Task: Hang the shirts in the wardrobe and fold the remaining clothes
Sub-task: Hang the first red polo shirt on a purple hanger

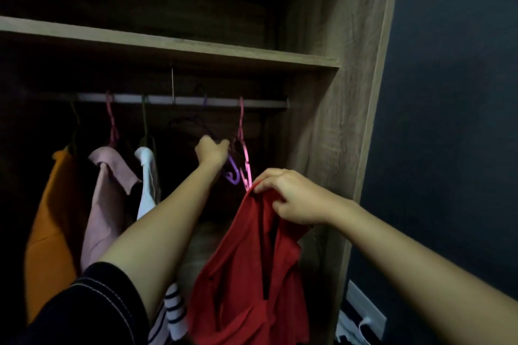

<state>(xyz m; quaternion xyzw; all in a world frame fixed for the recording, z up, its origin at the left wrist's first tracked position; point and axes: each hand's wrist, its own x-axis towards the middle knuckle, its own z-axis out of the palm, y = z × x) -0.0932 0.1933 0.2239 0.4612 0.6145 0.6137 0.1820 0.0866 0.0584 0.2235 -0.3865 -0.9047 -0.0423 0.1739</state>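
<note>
A red shirt (246, 269) hangs from my right hand (291, 196), which pinches it at the collar in front of the open wardrobe. My left hand (212, 152) reaches up inside and grips a purple hanger (232, 172) that hangs below the rail (182, 100). A pink hanger (243, 148) hangs beside it, just above the shirt's collar. Further left on the rail hang an orange shirt (49, 232), a pink shirt (108, 199) and a white shirt (145, 179).
A wooden shelf (168, 45) runs above the rail, and the wardrobe's side panel (330, 120) stands at the right. A striped garment (172, 314) shows below my left arm. A dark wall (448, 120) with a white socket (364, 308) lies to the right.
</note>
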